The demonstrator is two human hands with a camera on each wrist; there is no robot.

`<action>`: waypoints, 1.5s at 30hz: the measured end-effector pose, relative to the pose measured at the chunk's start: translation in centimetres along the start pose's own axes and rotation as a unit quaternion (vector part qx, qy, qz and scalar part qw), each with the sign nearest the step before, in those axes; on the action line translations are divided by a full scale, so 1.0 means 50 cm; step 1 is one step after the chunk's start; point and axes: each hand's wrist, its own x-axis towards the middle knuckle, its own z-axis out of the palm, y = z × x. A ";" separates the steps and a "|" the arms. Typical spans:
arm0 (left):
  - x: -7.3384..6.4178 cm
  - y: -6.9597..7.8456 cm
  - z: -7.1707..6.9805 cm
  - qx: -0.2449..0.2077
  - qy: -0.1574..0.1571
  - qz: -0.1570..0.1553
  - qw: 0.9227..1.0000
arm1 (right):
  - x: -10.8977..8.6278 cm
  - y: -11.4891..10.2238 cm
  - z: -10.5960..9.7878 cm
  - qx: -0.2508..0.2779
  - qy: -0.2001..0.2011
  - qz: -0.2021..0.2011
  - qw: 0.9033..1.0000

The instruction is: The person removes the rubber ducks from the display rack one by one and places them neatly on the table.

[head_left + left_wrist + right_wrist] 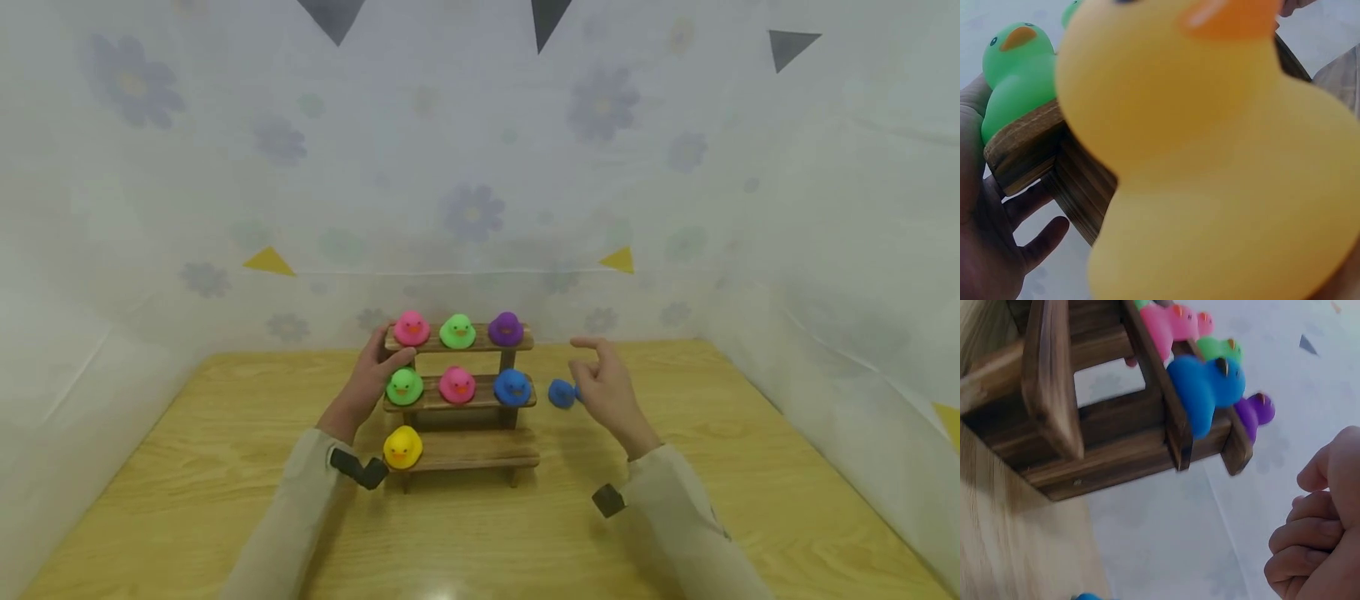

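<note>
A three-tier wooden stand (pixel 480 451) holds rubber ducks. On its top tier sit a pink duck (pixel 412 330), a green duck (pixel 457 333) and a purple duck (pixel 506 330). The middle tier bears a green duck (pixel 404 387), a pink duck (pixel 457 386) and a blue duck (pixel 513 388). A yellow duck (pixel 402 448) sits at the left of the bottom tier. My left hand (pixel 367 385) grips the stand's left side, thumb in front. To the right of the stand, my right hand (pixel 609 392) has curled fingers, the index less bent, with nothing visible in it.
A blue duck (pixel 561 393) lies on the wooden table (pixel 465 542) between stand and right hand. Another blue thing shows partly behind that hand. White flowered sheets (pixel 480 150) enclose the back and sides.
</note>
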 end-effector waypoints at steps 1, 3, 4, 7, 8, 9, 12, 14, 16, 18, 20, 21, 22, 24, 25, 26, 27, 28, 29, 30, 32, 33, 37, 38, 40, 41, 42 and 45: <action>0.002 0.001 0.000 -0.001 -0.001 0.000 1.000 | -0.001 -0.005 0.002 0.006 0.002 -0.013 1.000; 0.005 0.002 -0.001 -0.003 -0.003 0.004 1.000 | -0.004 -0.015 0.008 0.023 0.001 -0.046 0.999; 0.006 0.002 -0.002 -0.001 -0.004 0.006 1.000 | -0.006 -0.020 0.012 0.033 -0.001 -0.066 0.997; 0.007 0.002 -0.003 0.002 -0.006 0.009 1.000 | -0.015 -0.035 0.027 0.050 -0.013 -0.118 0.992; 0.007 0.001 -0.003 0.003 -0.007 0.009 1.000 | -0.018 -0.038 0.033 0.048 -0.017 -0.133 0.990; 0.006 0.000 -0.002 0.005 -0.007 0.009 1.000 | -0.022 -0.041 0.040 0.043 -0.021 -0.149 0.988; 0.005 -0.004 0.000 0.006 -0.005 0.008 1.000 | -0.029 -0.035 0.065 0.021 -0.046 -0.172 0.984; 0.005 -0.007 0.001 0.005 -0.004 0.007 1.000 | -0.032 -0.025 0.081 0.013 -0.064 -0.182 0.981; 0.006 -0.009 0.004 0.005 -0.004 0.006 1.000 | -0.033 -0.014 0.094 0.013 -0.082 -0.189 0.978; 0.009 -0.011 0.006 0.003 -0.003 0.006 1.000 | -0.035 -0.010 0.102 0.011 -0.089 -0.203 0.975; 0.011 -0.011 0.008 0.001 -0.003 0.008 1.000 | -0.036 -0.009 0.108 0.011 -0.094 -0.215 0.972; 0.012 -0.011 0.009 0.000 -0.002 0.009 1.000 | -0.036 -0.010 0.111 0.009 -0.096 -0.221 0.971; 0.014 -0.011 0.010 0.001 -0.002 0.012 1.000 | -0.036 -0.011 0.113 0.008 -0.097 -0.227 0.969; 0.016 -0.011 0.010 0.001 -0.002 0.014 1.000 | -0.037 -0.012 0.120 0.010 -0.106 -0.232 0.967; 0.016 -0.010 0.010 0.001 -0.002 0.014 1.000 | -0.038 -0.012 0.124 0.008 -0.109 -0.233 0.966; 0.017 -0.010 0.010 0.001 -0.003 0.014 1.000 | -0.039 -0.013 0.129 0.006 -0.114 -0.235 0.965; 0.017 -0.010 0.010 0.001 -0.003 0.013 1.000 | -0.040 -0.014 0.133 0.006 -0.119 -0.235 0.965; 0.017 -0.009 0.009 0.000 -0.004 0.012 1.000 | -0.041 -0.014 0.138 0.003 -0.125 -0.232 0.965; 0.016 -0.009 0.009 0.000 -0.004 0.009 1.000 | -0.042 -0.014 0.144 -0.002 -0.131 -0.231 0.964; 0.015 -0.008 0.009 0.000 -0.002 0.007 1.000 | -0.044 -0.014 0.149 -0.011 -0.137 -0.231 0.963; 0.013 -0.008 0.008 0.002 -0.001 0.005 1.000 | -0.047 -0.016 0.160 -0.019 -0.154 -0.231 0.961; 0.012 -0.008 0.007 0.004 0.001 0.004 1.000 | -0.048 -0.015 0.165 -0.021 -0.162 -0.229 0.960; 0.009 -0.008 0.006 0.005 -0.001 0.004 1.000 | -0.052 -0.015 0.180 -0.014 -0.182 -0.235 0.955; 0.010 -0.008 0.006 0.006 0.000 0.005 1.000 | -0.052 -0.015 0.184 -0.012 -0.182 -0.240 0.954; 0.011 -0.006 0.007 0.008 -0.001 0.008 1.000 | -0.051 -0.016 0.189 -0.011 -0.183 -0.249 0.951; 0.012 -0.007 0.007 0.009 0.000 0.009 1.000 | -0.050 -0.018 0.192 -0.008 -0.186 -0.253 0.949; 0.014 -0.007 0.008 0.010 0.002 0.010 1.000 | -0.050 -0.019 0.195 -0.005 -0.191 -0.254 0.948; 0.016 -0.008 0.007 0.015 0.003 0.009 1.000 | -0.050 -0.022 0.204 -0.002 -0.209 -0.245 0.947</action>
